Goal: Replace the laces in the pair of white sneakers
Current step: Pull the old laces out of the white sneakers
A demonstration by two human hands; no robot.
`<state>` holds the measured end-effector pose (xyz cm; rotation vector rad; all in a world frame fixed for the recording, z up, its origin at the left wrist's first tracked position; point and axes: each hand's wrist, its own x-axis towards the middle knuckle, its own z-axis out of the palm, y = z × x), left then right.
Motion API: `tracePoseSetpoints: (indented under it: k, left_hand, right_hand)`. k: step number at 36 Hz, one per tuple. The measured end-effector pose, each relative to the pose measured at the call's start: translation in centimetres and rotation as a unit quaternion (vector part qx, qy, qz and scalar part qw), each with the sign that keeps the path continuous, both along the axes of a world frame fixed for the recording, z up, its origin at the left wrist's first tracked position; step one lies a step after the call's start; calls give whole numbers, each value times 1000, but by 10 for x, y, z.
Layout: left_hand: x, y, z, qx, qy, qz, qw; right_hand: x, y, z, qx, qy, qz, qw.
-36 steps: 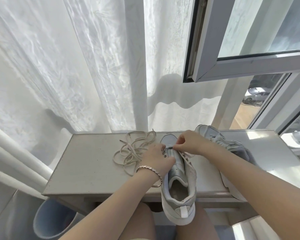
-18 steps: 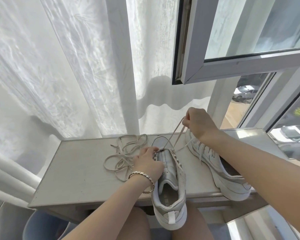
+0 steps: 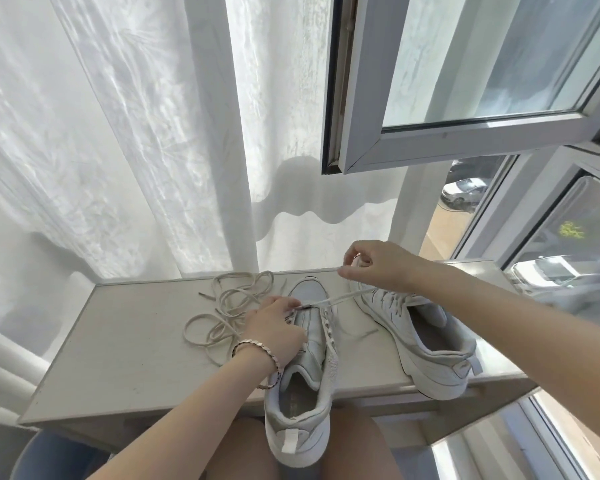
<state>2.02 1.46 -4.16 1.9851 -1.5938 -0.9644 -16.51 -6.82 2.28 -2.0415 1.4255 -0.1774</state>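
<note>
The near sneaker (image 3: 313, 341) lies mid-counter (image 3: 136, 341) with its long axis running 6 to 12 o'clock, heel overhanging the edge toward the person. A white lace (image 3: 340, 298) stretches taut from its lowest eyelets toward 2 o'clock. The left hand (image 3: 274, 327) is the nearer one, its fingers clamped over the eyelet row right where the lace leaves. The right hand (image 3: 381, 268) pinches the lace's far end above the second sneaker (image 3: 420, 334), which is laced and sits at 3 o'clock, so any further draw likely runs along that 2 o'clock line; loose beige laces (image 3: 229, 306) lie tangled at 9 o'clock.
</note>
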Motion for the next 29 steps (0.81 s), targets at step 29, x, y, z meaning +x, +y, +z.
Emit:
tracePoseSetpoints:
  k: [29]
  left_hand:
    - [5,3,10,-55,132,165,976]
  right_hand:
    - [-48,-18,-13,-138,72,-285,946]
